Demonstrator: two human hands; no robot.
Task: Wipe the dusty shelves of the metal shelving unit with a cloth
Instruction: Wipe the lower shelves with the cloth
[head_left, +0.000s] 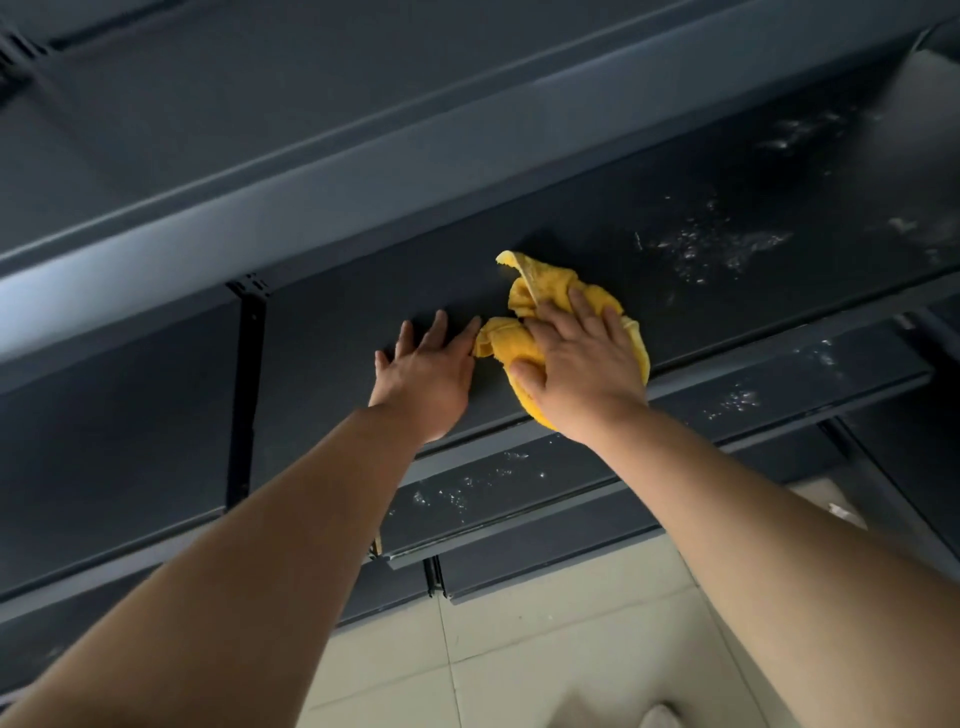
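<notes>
Right hand (582, 366), fingers flat, presses yellow cloth (550, 286) onto shelf (727, 317); left hand (431, 376) fingers splayed wide.

2 hands (L hand (423, 374), R hand (582, 364)); 1 cloth (524, 296); min. 4 shelves (727, 291); 1 tiled floor (545, 649).

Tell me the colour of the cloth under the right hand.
The cloth is plain yellow, with no pattern; the head view, the only one, shows it clearly.

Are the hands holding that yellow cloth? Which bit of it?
The right hand presses flat on the middle of the yellow cloth, fingers spread, not gripping it. The left hand lies open on the shelf, holding nothing.
</notes>
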